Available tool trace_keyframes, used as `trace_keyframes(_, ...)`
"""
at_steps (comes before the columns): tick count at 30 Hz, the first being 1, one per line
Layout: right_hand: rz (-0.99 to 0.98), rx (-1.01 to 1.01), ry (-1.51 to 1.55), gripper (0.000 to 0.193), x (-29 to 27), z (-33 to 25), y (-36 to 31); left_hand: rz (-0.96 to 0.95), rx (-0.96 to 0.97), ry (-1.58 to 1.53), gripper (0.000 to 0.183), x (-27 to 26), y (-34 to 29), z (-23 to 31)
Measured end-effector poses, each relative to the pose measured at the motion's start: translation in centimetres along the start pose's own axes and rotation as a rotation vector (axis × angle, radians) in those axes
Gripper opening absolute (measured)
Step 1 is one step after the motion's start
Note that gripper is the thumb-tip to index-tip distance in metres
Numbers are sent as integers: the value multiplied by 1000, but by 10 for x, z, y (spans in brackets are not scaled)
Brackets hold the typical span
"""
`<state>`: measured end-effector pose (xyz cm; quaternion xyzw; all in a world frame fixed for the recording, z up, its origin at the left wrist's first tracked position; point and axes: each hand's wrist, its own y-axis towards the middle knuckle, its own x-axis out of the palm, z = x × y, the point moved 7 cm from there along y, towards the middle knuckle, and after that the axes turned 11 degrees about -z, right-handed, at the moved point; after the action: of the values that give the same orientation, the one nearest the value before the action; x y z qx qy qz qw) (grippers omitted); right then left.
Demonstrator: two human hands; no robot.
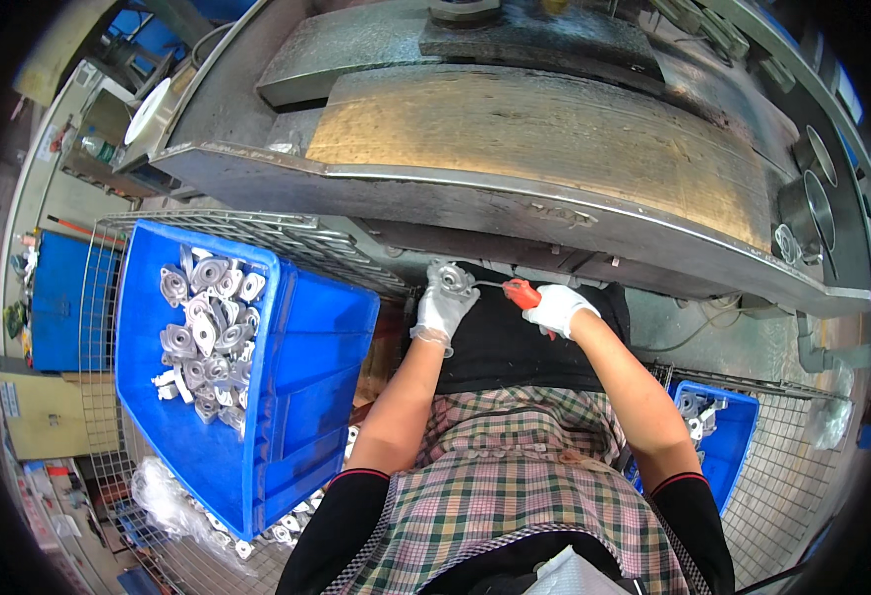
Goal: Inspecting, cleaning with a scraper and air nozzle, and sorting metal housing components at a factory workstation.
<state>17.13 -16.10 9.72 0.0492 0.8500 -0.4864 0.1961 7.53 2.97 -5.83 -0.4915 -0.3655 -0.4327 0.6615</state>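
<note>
My left hand (443, 302), in a white glove, is closed around a grey cast-metal part (449, 278) with a round ring at its middle. It holds the part over my lap, near the front of the machine. Gloved as well, my right hand (560, 309) grips a red-handled tool (521, 292). A thin metal shaft runs from that tool toward the part; whether its tip touches the metal I cannot tell. More such cast-metal parts (203, 327) lie heaped in a tilted blue bin (306, 367) to my left.
A machine bed with a worn flat plate (544, 139) and a metal front edge (455, 178) spans the far side. Wire mesh (782, 456) surrounds a smaller blue bin (733, 446) at right. Plastic wrap (173, 501) and loose parts lie below the big bin. Metal cups (805, 208) stand far right.
</note>
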Motion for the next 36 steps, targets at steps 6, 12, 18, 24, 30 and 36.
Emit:
trace_keyframes(6,-5,9,5,31,-1,-2,-1,52,4,-11,51,0,0,0)
trace_keyframes(12,-11,-26,22,31,3,-12,-16,53,32,8,53,6,-1,2)
trace_keyframes(18,33,-79,57,31,2,-26,-13,-3,17,-36,47,-3,3,-1)
trace_keyframes(24,62,-109,44,32,-9,-47,7,-74,22,-284,59,-22,12,-7)
trace_keyframes(30,65,-70,6,32,-14,-64,9,-349,-230,-1488,67,-34,17,-11)
trace_keyframes(36,59,-75,-31,37,-15,-71,8,-396,-245,-1462,69,-51,24,-16)
